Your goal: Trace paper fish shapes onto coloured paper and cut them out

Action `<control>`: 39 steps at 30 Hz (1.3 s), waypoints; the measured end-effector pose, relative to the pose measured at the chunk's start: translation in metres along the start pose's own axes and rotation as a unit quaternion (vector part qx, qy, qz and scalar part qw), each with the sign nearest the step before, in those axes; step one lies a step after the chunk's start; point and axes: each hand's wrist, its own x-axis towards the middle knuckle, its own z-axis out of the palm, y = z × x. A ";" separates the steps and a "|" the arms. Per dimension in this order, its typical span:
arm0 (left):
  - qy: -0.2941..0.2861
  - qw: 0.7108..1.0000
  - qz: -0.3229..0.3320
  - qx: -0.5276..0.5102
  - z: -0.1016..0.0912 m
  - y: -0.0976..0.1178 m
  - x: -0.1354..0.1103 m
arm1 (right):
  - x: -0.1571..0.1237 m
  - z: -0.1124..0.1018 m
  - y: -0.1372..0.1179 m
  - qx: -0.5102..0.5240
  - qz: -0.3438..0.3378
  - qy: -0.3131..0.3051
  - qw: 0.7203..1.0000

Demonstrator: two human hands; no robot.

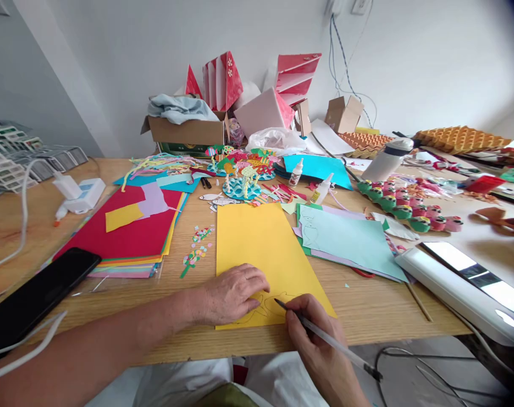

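A sheet of yellow paper [252, 237] lies at the table's front edge, with thin fish-like outlines along its near end. My left hand [235, 291] rests on the sheet, fingers loosely curved and apart, holding nothing. In my right hand [318, 333] is a pen [320, 333] with a clear barrel and black tip, its point on or just above the drawn lines. Part of the drawing is hidden behind my hands. Right of the sheet, pale green paper [350, 234] bears pencilled fish outlines. Small coloured paper dots [195, 251] are scattered to the left.
Stacked coloured paper topped with red [125, 232] and a black phone [49, 294] are at left. Behind lie glue bottles [296, 172], paper fish decorations [242, 175] and a cardboard box [189, 130]. At right are a white device [456, 294], painted egg-carton pieces [395, 203] and a tumbler [386, 161].
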 end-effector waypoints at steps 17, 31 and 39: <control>-0.013 1.000 -0.010 0.002 0.001 0.003 -0.002 | 0.000 0.003 -0.001 -0.028 0.021 0.004 0.999; -0.007 0.998 -0.006 0.058 0.006 0.005 -0.003 | -0.001 0.002 0.001 -0.049 -0.012 -0.010 0.999; 0.000 0.998 -0.001 0.064 0.007 0.004 -0.002 | -0.003 -0.003 0.001 -0.041 -0.025 -0.017 0.999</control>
